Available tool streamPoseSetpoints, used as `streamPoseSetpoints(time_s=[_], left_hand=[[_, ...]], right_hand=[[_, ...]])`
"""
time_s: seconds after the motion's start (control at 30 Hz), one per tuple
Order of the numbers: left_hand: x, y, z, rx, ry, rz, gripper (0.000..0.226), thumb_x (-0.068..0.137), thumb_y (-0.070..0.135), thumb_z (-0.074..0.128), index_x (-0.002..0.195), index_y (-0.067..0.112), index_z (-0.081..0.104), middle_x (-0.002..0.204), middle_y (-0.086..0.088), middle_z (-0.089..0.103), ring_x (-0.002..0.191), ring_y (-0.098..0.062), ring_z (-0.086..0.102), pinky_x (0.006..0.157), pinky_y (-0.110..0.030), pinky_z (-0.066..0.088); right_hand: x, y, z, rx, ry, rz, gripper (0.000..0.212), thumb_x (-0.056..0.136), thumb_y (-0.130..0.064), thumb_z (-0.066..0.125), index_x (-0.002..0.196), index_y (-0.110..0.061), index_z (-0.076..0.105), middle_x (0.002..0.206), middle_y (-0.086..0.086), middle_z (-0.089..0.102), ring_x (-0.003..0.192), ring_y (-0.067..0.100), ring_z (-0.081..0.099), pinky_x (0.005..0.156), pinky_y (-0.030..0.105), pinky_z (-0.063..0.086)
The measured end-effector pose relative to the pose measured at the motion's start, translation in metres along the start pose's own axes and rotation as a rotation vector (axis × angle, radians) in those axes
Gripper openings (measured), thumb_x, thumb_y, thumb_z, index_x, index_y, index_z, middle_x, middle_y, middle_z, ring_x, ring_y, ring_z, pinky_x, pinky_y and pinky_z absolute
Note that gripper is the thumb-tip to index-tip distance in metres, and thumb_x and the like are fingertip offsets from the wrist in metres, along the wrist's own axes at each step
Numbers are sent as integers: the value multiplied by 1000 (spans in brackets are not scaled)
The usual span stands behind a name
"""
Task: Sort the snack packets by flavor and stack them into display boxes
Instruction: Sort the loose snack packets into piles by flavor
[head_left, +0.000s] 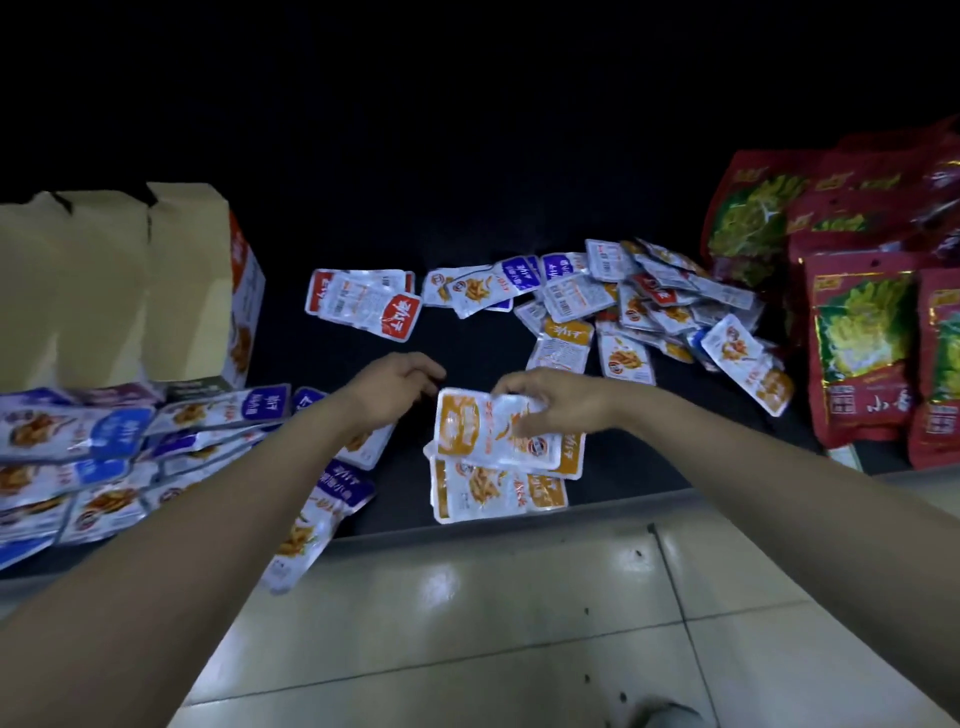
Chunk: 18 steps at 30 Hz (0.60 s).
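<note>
Head view: right hand (563, 408) pinches orange packet (467, 428) at its far edge, over orange stack (483, 496) by counter's (467, 353) front edge; left hand (395, 387) loosely curled, empty; packet likely light, floppy, slick; grip the edge seams.

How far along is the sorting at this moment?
Done: blue packets piled at left, a few red packets grouped, an orange stack started. In hand: the right hand holds an orange packet over that stack; the left hand holds nothing. Left: the mixed heap is unsorted; the box hides its inside.
</note>
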<state>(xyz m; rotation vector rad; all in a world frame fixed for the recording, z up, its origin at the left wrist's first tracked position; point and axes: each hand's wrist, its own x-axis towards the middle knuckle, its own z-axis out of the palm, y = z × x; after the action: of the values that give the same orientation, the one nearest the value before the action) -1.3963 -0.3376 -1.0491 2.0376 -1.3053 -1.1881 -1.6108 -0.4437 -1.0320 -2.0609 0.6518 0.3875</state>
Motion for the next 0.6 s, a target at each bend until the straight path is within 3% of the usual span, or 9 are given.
streamPoseSetpoints(time_s=[0.07,0.13,0.2,0.27,0.4,0.5,0.6], left_hand=[[-3,1,2,-17,-38,12,26,104,25,35,113,25,59,118,-4,61,109,-16,54,98,-31,40],[-4,4,7,-24,-94,40,34,103,36,34,124,23,58,126,0,57,118,-15,50,106,-31,36],[-4,6,12,82,-137,63,41,102,42,35,132,22,55,131,1,51,125,-16,45,111,-33,31],[-2,7,15,177,-173,75,41,102,45,34,127,24,59,126,-4,51,123,-20,45,109,-34,32],[-3,14,25,179,-251,65,38,101,44,38,106,19,67,119,-8,49,114,-19,48,101,-29,35],[-2,16,31,239,-282,91,42,100,43,40,109,14,69,116,-9,49,115,-20,45,107,-36,34],[-3,20,30,276,-244,100,44,101,42,36,113,13,68,115,-10,52,115,-20,45,105,-36,34]], right_hand=[[7,1,18,-118,3,-36,44,90,-14,64,132,-20,52,129,-1,49,121,19,48,103,35,40],[9,3,31,-235,122,-101,54,85,-18,69,136,-25,49,127,-1,39,124,16,34,105,29,29],[8,8,37,-377,243,-108,67,83,-30,71,142,-31,39,143,2,25,133,16,15,107,31,14],[4,11,38,-406,239,-79,79,85,-38,67,150,-31,23,158,-2,8,144,17,2,111,37,6],[-1,19,40,-422,263,-35,84,88,-45,62,154,-19,18,148,2,25,139,19,19,107,32,11],[-3,23,39,-488,287,-30,81,85,-59,57,150,-20,30,129,0,35,126,18,25,99,26,14],[-8,27,32,-439,300,-36,75,86,-68,48,146,-24,37,131,-2,41,127,15,28,100,28,17]])
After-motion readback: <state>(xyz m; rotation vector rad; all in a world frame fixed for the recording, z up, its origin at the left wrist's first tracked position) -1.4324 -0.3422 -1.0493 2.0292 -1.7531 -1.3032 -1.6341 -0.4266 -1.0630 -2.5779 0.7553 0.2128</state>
